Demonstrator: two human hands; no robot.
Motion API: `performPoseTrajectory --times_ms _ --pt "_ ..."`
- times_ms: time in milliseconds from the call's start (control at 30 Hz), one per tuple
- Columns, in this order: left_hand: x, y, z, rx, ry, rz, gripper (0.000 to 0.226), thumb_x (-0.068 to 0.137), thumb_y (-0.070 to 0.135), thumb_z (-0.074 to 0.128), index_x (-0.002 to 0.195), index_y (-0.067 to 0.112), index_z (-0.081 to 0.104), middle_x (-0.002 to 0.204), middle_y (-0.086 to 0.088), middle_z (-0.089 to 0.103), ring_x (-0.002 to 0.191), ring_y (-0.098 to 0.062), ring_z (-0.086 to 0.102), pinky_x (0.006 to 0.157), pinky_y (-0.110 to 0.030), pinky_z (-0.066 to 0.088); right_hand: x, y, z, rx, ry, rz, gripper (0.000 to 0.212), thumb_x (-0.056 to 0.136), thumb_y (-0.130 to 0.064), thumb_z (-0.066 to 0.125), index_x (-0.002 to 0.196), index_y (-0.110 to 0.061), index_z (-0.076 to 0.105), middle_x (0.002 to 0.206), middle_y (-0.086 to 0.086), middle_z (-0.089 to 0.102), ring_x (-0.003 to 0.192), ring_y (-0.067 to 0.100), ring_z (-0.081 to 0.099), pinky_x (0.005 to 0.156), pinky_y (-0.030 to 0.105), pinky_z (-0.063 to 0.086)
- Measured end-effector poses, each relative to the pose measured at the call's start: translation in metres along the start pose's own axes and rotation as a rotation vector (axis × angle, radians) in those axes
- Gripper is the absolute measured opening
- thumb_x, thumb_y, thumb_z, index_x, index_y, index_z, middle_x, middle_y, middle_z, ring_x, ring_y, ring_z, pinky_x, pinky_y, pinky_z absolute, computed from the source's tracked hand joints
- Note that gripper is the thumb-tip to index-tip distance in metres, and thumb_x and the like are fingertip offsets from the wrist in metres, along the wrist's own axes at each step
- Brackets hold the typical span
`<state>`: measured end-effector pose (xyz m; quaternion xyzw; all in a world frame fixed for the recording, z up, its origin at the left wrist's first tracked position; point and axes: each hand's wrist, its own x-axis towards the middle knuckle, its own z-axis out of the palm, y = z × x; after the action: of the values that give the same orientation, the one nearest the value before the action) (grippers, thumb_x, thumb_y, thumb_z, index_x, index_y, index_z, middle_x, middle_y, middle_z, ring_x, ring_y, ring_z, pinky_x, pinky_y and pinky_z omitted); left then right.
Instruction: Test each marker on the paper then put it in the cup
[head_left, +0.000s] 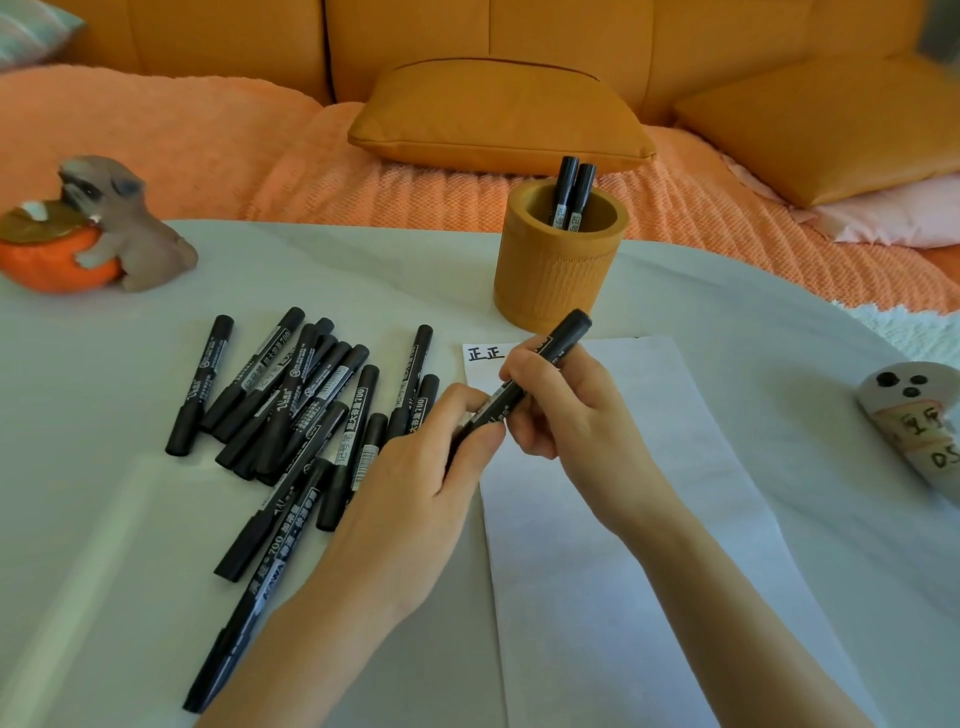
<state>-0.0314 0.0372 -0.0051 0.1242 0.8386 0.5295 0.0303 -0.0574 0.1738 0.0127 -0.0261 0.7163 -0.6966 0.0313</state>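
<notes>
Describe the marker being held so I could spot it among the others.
Find the white paper in front of the orange cup. Over its top left corner, the left hand and right hand grip one black marker. Unlike the pile lying flat beside the paper, it is held up, slanted.

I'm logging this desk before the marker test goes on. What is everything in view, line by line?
held marker: one, black, above the paper's top end
markers in cup: two, black, standing upright
loose markers: overlapping pile, too tangled to count, black, on the table left of the paper
cup: one, ochre, just beyond the paper
paper: one sheet, white, two black marks at its top left
table: one, white
dog figurine: one, grey-brown hugging an orange bowl, far left
ghost figurine: one, whitish, right edge
cushions: two, ochre, on the sofa behind
left hand: grips the held marker's lower end
right hand: grips its barrel
</notes>
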Motion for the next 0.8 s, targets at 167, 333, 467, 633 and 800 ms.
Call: performPoseTrajectory --times_ms 167,333,467,633,800 --pt "0.002 -0.002 0.000 0.010 0.010 0.004 0.017 0.085 0.047 0.043 0.098 0.037 0.046 0.057 0.010 0.042 0.045 -0.007 0.037 0.045 -0.016 0.030 0.002 0.003 -0.002 0.052 0.057 0.009 0.015 0.095 -0.013 0.051 0.082 -0.006 0.051 0.048 0.002 0.037 0.044 0.011 0.031 0.043 0.018 0.026" --pt "0.000 -0.005 0.001 0.006 0.016 -0.019 0.020 0.093 0.030 0.037 0.111 0.037 0.039 0.063 0.011 0.049 0.049 -0.004 0.041 0.048 -0.014 0.034 0.011 0.002 -0.016 0.095 0.121 -0.028 0.021 0.083 -0.017 0.070 0.078 -0.006 0.053 0.050 -0.003 0.035 0.044 0.012 0.027 0.044 0.022 0.023" --pt "0.002 -0.015 0.005 0.070 -0.034 -0.008 0.025 0.096 0.024 0.036 0.117 0.036 0.037 0.089 0.015 0.055 0.081 -0.001 0.054 0.069 -0.017 0.041 0.025 0.007 -0.036 0.238 0.282 -0.039 0.009 0.088 -0.005 0.062 0.085 -0.004 0.054 0.049 -0.004 0.034 0.043 0.012 0.028 0.043 0.023 0.022" --pt "0.004 -0.019 0.008 0.176 -0.088 0.053 0.031 0.088 0.025 0.057 0.117 0.031 0.047 0.099 0.019 0.064 0.094 0.004 0.055 0.079 -0.012 0.041 0.040 0.016 -0.042 0.154 0.319 0.019 0.024 0.092 -0.016 0.060 0.104 0.004 0.065 0.061 0.009 0.065 0.059 0.023 0.067 0.043 0.021 0.038" --pt "0.003 -0.020 0.009 0.252 -0.087 0.057 0.024 0.084 0.030 0.063 0.108 0.028 0.056 0.104 0.016 0.066 0.096 0.001 0.058 0.082 -0.019 0.044 0.059 0.027 -0.041 0.000 0.402 0.024 0.018 0.085 -0.023 0.071 0.082 -0.006 0.068 0.066 0.006 0.071 0.060 0.014 0.068 0.042 0.018 0.038"
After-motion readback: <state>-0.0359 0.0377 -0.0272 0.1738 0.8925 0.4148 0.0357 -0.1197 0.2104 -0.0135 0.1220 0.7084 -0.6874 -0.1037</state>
